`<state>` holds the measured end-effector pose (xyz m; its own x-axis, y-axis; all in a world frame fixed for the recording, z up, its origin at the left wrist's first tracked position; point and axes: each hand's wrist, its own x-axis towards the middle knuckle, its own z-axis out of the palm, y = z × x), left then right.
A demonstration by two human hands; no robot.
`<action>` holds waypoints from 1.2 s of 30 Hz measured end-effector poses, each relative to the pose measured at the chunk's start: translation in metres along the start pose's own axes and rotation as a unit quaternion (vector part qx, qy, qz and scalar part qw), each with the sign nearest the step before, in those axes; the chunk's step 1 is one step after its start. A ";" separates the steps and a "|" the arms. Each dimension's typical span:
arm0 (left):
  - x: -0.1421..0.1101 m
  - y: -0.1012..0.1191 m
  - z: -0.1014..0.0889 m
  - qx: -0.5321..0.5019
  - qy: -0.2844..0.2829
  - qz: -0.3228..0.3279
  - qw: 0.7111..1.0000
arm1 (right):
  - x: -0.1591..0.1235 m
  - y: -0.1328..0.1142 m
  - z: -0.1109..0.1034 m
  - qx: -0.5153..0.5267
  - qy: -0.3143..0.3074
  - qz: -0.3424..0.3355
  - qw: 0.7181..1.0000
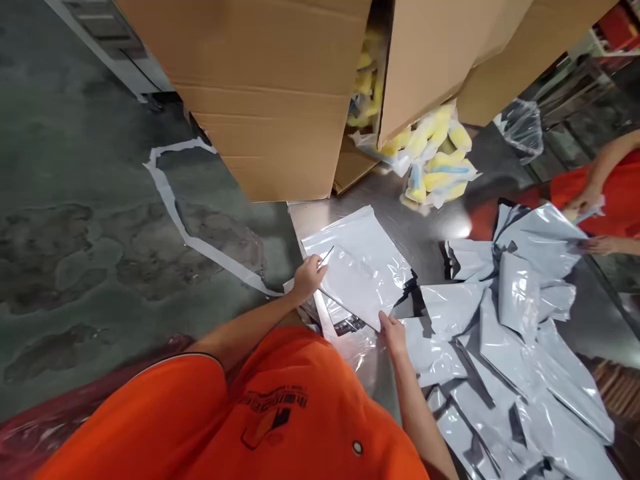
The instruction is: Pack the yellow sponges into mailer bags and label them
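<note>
A person's left hand point(307, 280) and right hand point(393, 333) on a grey poly mailer point(357, 267) at a stainless steel table point(430, 233).

The left hand pinched the mailer's upper left edge with its fingers bunched, and a thin dark strip point(326, 255) stuck out just past them. The right hand's fingers lay pressed together on the lower corner, though I could not tell whether they pinched it. The mailer lay tilted at the table's near edge, just beside a loose heap of grey mailers point(510, 347) on the right. Beyond it stood a cardboard carton point(270, 93), with yellow items in clear plastic bags point(430, 160) on the steel at its foot. Past the heap, a co-worker in a red shirt point(617, 193) had one hand point(583, 200) raised, holding something small and pale. A white strip point(175, 207) lay across the concrete floor point(75, 200).
</note>
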<state>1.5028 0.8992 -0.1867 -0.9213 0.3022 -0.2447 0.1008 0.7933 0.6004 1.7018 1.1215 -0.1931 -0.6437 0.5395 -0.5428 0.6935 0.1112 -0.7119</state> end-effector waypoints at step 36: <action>0.037 0.042 0.030 -0.382 -0.084 -0.149 0.908 | 0.081 -0.177 0.065 -0.389 -0.127 -0.295 0.863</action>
<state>1.4842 0.9594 -0.1928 -0.7885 0.2616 -0.5566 -0.4922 0.2743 0.8261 1.5062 1.0918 -0.1403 -0.9410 0.0077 -0.3384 0.1643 0.8845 -0.4366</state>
